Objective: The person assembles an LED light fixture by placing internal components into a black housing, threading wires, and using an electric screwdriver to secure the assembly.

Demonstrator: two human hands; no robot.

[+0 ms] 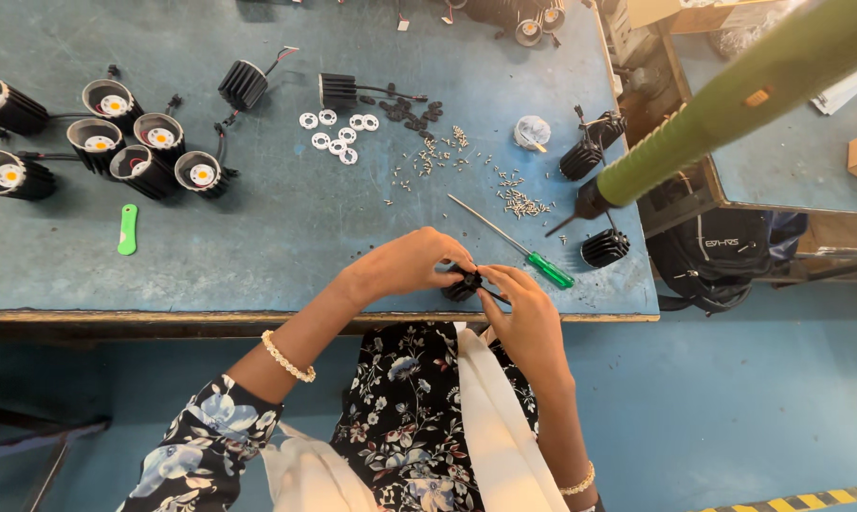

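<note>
Low in the middle of the frame, just over the near edge of the desk (258,275), I hold a small black finned part (464,284) between both hands so it stays steady while I work on it. My left hand (405,265) is clenched over its top and left side; my right hand (523,313) pinches its right side, fingers (493,281) closed on it. A thin dark wire (493,296) runs from it toward lower right; the part's own axis I cannot tell. Just beyond lies a green-handled screwdriver (514,245), tip pointing upper left. Further up are loose screws (519,201) and white rings (338,133); finished black lamps (116,142) cluster at upper left.
</note>
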